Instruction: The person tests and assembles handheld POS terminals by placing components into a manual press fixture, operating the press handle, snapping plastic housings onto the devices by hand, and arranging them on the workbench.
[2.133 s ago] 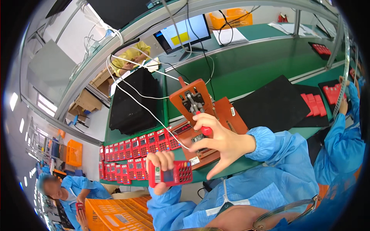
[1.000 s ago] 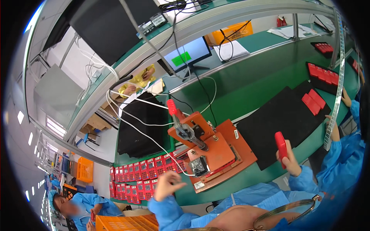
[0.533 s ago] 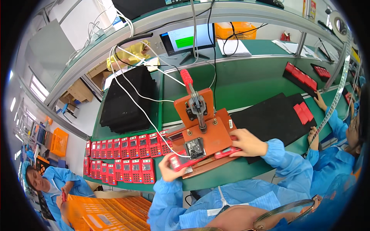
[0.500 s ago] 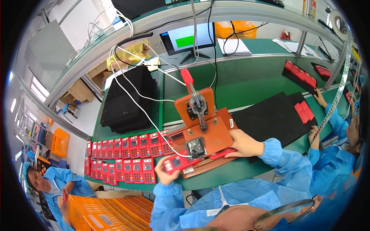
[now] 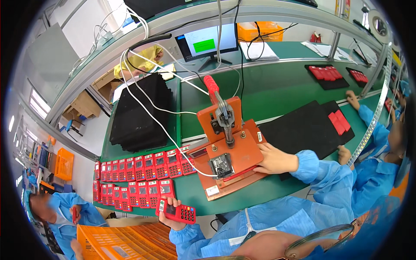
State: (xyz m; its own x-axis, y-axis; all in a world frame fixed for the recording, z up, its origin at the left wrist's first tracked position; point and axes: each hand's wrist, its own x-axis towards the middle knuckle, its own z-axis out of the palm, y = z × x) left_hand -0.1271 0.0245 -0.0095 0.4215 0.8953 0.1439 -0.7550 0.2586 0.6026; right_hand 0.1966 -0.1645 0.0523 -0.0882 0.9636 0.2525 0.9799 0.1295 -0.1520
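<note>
My left hand [image 5: 172,220] is closed round a red payment terminal [image 5: 177,211] with a small screen and a keypad, held face up in front of the bench edge. An orange-brown press fixture [image 5: 242,149] with a red-handled toggle clamp [image 5: 211,86] stands at the bench middle. My right hand [image 5: 277,159] is at the fixture's right side, its fingers closed at the end of a second red terminal [image 5: 238,176]. Most of that terminal is hidden under the upper plate. A small black circuit board [image 5: 221,166] with a white cable sits on the plate.
Two rows of red terminals [image 5: 149,167] stand left of the fixture. Behind them is a stack of black foam sheets [image 5: 143,113]. Black mats [image 5: 294,130] lie to the right. A monitor [image 5: 206,41] stands behind; an orange crate [image 5: 125,242] is at lower left. Co-workers sit at both sides.
My left hand has drawn its terminal away from the fixture, down and left, turning its keypad into view. The other terminal has gone further under the plate at my right hand.
</note>
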